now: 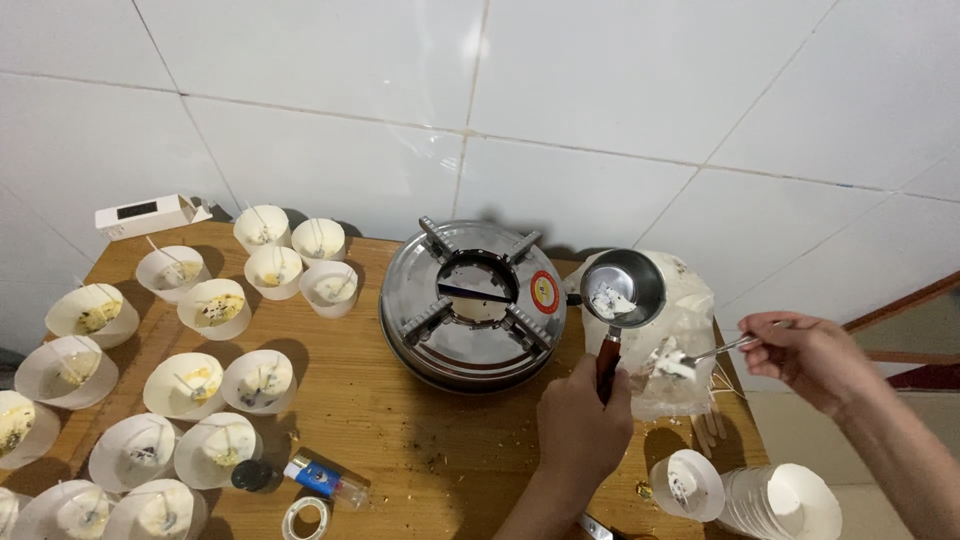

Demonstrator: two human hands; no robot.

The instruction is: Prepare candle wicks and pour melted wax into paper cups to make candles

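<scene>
Left hand (580,425) grips small pot (622,288); right hand (805,355) holds spoon (700,355).

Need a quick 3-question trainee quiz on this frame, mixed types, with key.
1. True or false: the left hand holds the small metal pot by its handle.
2. What does the right hand hold? A) fork B) knife C) cup
3. Fill in: the round metal stove sits on the wooden ____.

Key: 1 true; 2 A; 3 table. The fork carries white chunks above a clear bag; filled paper cups stand to the left.
</scene>
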